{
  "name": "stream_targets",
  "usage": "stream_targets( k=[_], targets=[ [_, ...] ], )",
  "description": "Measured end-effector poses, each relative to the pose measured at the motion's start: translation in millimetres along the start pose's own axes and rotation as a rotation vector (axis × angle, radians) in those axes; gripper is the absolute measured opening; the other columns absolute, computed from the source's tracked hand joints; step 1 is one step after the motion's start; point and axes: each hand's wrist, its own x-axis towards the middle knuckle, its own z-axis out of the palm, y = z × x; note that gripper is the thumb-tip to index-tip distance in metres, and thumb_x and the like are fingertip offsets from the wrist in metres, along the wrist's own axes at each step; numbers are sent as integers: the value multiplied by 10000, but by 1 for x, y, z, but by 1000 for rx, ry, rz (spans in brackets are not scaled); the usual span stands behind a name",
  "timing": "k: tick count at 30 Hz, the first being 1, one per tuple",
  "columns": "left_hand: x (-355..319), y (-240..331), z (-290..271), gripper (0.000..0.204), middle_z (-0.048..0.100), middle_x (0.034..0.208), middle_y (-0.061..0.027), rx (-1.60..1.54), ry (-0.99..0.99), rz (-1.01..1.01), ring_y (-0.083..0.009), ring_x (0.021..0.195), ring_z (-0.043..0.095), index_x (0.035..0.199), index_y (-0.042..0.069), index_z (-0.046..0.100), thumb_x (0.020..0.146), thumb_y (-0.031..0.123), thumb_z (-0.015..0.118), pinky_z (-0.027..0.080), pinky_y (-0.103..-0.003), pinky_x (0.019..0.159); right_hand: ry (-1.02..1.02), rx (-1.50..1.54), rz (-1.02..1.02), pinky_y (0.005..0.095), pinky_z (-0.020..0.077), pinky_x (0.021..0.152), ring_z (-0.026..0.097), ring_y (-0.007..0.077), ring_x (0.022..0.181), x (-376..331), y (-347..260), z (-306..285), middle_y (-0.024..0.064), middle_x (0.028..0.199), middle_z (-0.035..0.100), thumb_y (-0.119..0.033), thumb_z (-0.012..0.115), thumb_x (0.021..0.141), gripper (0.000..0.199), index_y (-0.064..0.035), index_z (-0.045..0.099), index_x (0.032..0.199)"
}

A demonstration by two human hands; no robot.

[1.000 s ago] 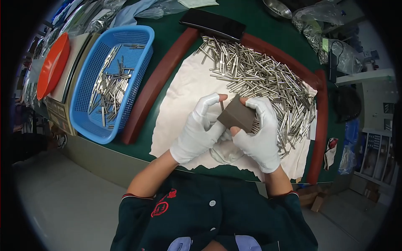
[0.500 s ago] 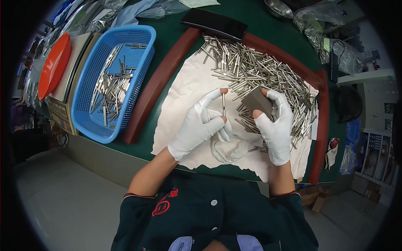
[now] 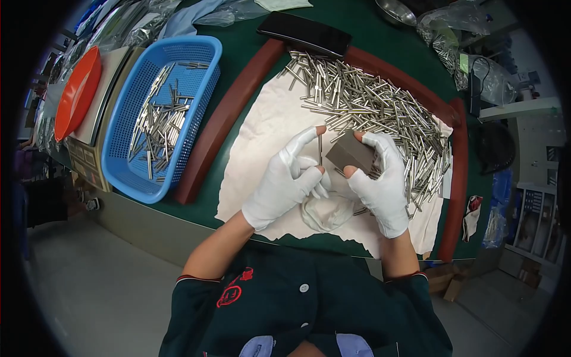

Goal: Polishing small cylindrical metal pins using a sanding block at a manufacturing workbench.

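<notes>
Observed from within the room: two white-gloved hands with bare fingertips at work near the centre of the frame. The left hand holds one thin metal rod upright in the frame, thumb at its lower end, forefinger at its upper end. The grip appears chosen to leave the rod's length uncovered. The right hand pinches a grey-brown block between thumb and fingertips, one face turned toward the rod, presumably so that face stays free of the fingers. The block stands just beside the rod; contact cannot be confirmed. The right hand's remaining fingers are hidden.

Loose rods lie heaped on a pale cloth, upper right of centre. Red-brown rails flank the cloth, probably to stop rods rolling away; a black phone lies at the upper corner. At left, a blue basket holds further rods, seemingly kept apart from the heap.
</notes>
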Motion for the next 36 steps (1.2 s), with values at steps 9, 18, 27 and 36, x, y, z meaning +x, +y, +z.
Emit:
stream_targets(
  k=[9, 18, 27, 36],
  targets=[
    [-2, -4, 4, 585, 637, 828, -60, 125, 15, 77, -77, 673, 592, 1428, 50, 356, 869, -78, 471, 500, -225, 634, -71, -94, -60, 305, 435, 891, 552, 211, 974, -1, -2, 0, 114, 1021, 554, -103, 713, 629, 483, 24, 592, 1079],
    [-1, -11, 2, 585, 615, 1071, -74, 161, 36, 192, -68, 767, 578, 1406, 48, 404, 849, -108, 491, 493, -213, 679, -125, -12, -143, 362, 452, 842, 557, 270, 934, -2, 0, 0, 122, 1003, 582, -131, 744, 565, 484, 1, 615, 1013],
    [-1, -4, 4, 585, 612, 1069, -97, 247, 57, 155, -59, 736, 564, 1409, 55, 401, 852, -93, 498, 489, -220, 661, -23, -21, -89, 343, 464, 822, 556, 248, 914, -1, 0, 1, 117, 970, 554, -139, 745, 592, 497, 20, 611, 1043],
    [-1, -5, 4, 587, 614, 1006, -66, 136, 15, 55, -43, 709, 549, 1427, 55, 373, 866, -80, 483, 491, -218, 640, -55, -75, -77, 351, 466, 831, 554, 261, 927, -1, 0, 2, 124, 991, 554, -162, 752, 594, 501, 10, 623, 1047]
  ],
)
